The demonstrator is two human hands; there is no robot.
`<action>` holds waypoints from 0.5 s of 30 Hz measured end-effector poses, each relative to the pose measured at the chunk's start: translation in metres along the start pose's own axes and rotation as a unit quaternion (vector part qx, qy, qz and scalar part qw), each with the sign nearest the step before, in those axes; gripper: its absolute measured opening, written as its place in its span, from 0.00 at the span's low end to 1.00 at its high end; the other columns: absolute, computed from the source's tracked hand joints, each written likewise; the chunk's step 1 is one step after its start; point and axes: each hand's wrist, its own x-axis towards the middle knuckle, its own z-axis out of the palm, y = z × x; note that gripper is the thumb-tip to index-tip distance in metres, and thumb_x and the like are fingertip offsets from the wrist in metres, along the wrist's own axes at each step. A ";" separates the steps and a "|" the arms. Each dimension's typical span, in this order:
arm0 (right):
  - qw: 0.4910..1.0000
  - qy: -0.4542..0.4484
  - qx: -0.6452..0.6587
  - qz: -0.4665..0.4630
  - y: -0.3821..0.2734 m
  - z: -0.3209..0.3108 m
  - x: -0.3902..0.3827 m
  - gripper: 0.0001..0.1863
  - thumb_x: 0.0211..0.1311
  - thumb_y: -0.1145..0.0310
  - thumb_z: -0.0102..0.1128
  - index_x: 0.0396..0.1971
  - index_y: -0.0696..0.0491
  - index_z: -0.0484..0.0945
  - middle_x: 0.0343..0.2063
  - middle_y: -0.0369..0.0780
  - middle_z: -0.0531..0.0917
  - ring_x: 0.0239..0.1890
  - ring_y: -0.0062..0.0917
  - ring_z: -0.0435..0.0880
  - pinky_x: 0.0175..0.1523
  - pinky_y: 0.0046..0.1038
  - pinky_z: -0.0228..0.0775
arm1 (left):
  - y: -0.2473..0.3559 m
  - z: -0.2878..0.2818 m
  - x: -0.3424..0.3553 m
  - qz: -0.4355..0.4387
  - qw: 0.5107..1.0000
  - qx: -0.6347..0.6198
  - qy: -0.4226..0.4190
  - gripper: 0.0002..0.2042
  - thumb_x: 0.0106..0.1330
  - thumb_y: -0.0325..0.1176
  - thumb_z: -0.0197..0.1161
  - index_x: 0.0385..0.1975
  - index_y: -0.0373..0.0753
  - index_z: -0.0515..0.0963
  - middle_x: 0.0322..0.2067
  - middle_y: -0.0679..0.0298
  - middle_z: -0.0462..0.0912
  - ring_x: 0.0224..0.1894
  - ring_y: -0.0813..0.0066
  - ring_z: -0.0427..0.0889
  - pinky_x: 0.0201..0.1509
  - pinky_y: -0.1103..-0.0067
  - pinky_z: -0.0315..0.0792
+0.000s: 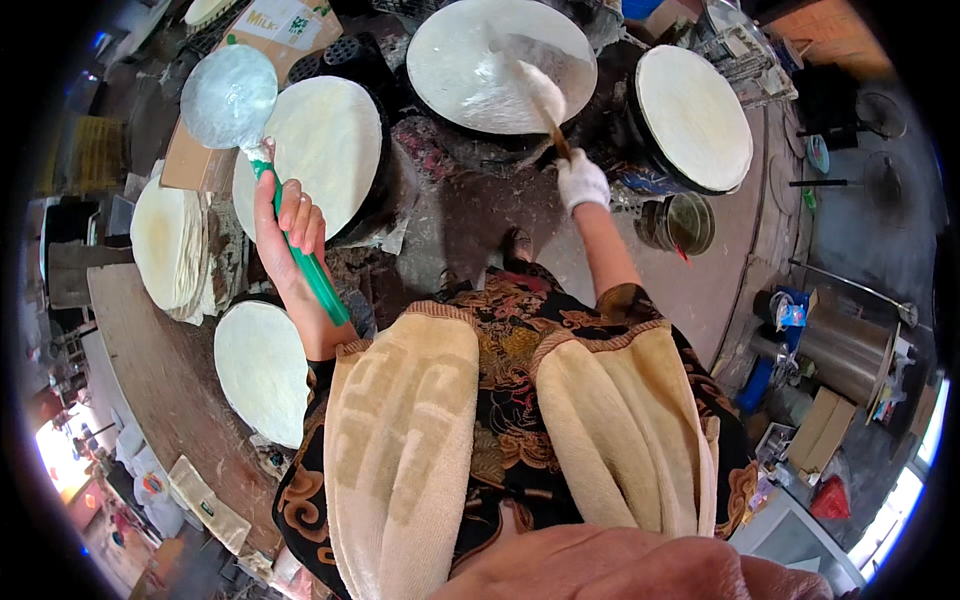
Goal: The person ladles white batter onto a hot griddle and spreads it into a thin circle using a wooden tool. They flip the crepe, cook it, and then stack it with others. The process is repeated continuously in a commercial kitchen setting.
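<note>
My left hand (292, 224), bare, is closed round the green handle of a ladle (230, 97) with a round, pale, wet-looking head. The ladle is raised beside the left griddle, where a thin round pancake (318, 150) lies. My right hand (583, 182), in a white glove, grips the wooden handle of a spatula (543, 92) whose blade is coated white. That blade is over the far middle griddle, on or just above a wet, shiny layer of pale batter (450, 62); the blade is smeared by motion.
Another round pancake (694, 118) covers the right griddle, and one more (262, 372) lies at lower left. A stack of pancakes (165, 245) sits at left by a curved wooden board (160, 370). A metal bucket (690, 223) stands below the right griddle. A cardboard box (200, 155) is behind the ladle.
</note>
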 end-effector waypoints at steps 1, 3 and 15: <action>1.000 0.015 -0.013 -0.017 0.004 -0.008 0.007 0.20 0.62 0.57 0.45 0.47 0.54 0.72 0.38 0.56 0.80 0.45 0.49 0.78 0.50 0.44 0.69 | -0.001 0.000 0.000 0.000 1.000 0.012 0.006 0.11 0.74 0.34 0.41 0.35 0.33 0.67 0.13 0.68 0.63 0.07 0.84 0.59 0.05 0.87 0.59; 0.998 0.043 0.023 -0.039 0.004 -0.018 0.022 0.21 0.61 0.56 0.45 0.43 0.56 0.75 0.37 0.56 0.80 0.44 0.49 0.78 0.51 0.44 0.68 | -0.013 0.007 0.006 -0.007 0.997 0.049 0.059 0.10 0.73 0.36 0.44 0.35 0.36 0.67 0.12 0.71 0.61 0.07 0.85 0.57 0.05 0.88 0.55; 0.997 0.048 -0.029 -0.044 0.051 -0.023 0.033 0.19 0.64 0.53 0.44 0.42 0.53 0.72 0.32 0.52 0.81 0.37 0.47 0.80 0.43 0.46 0.71 | -0.045 0.007 0.020 -0.079 0.997 0.023 -0.012 0.13 0.75 0.36 0.38 0.41 0.34 0.69 0.11 0.69 0.62 0.06 0.84 0.59 0.04 0.88 0.58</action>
